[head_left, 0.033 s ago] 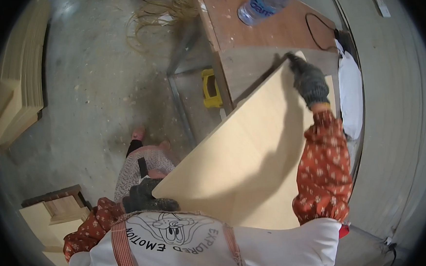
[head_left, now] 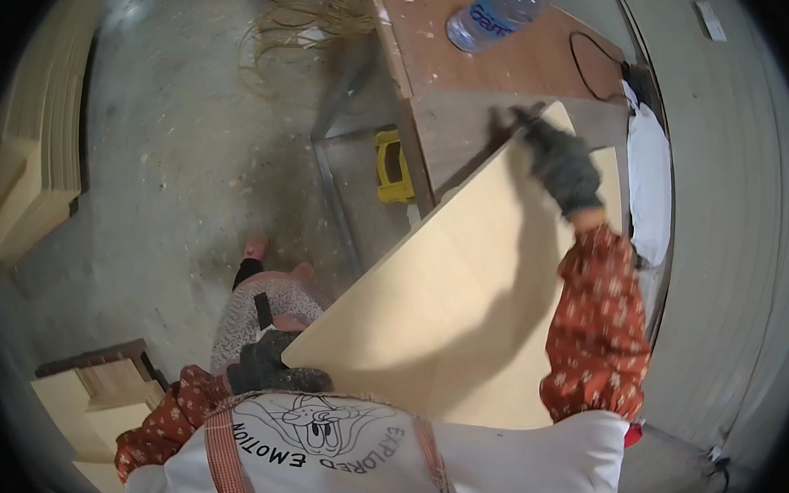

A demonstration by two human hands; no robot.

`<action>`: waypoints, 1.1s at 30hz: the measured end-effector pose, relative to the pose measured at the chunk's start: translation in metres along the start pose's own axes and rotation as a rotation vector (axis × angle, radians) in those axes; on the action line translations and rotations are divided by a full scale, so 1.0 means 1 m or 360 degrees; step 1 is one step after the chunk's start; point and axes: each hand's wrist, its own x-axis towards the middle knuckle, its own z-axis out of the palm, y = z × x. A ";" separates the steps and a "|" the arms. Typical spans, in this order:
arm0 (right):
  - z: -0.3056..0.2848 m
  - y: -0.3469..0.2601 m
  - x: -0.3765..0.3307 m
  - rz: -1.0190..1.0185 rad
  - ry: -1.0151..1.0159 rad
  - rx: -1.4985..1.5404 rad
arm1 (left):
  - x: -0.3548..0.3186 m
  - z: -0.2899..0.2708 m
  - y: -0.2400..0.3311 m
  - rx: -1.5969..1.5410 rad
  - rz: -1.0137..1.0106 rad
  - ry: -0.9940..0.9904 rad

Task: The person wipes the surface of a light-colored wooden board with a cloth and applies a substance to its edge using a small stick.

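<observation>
Pinching the pale board (head_left: 442, 289) with the left hand (head_left: 275, 364). Holding the right hand (head_left: 563, 166) at the board's far corner; cannot tell whether gripping.

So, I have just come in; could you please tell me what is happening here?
Someone is handling a pale, flat panel with both hands. The dark-gloved left hand is at its near left corner. The dark-gloved right hand is at the far end, close to the upper corner; it is blurred, so I cannot tell its exact grip. Beyond the panel, a clear plastic bottle is on the reddish-brown table.
</observation>
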 end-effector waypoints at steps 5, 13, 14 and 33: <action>0.042 -0.134 -0.071 -0.1259 0.0430 -0.1432 | -0.008 0.000 -0.002 -0.0053 0.0025 0.0056; -0.011 0.062 0.023 0.0389 -0.0297 -0.0232 | -0.017 -0.006 -0.006 -0.0113 0.0054 0.0101; -0.011 0.053 0.024 0.0397 -0.0282 -0.0013 | -0.021 -0.004 -0.004 -0.0134 0.0033 0.0138; 0.023 -0.099 -0.013 -0.0743 -0.0308 -0.0066 | -0.051 -0.005 -0.006 -0.0201 0.0074 0.0258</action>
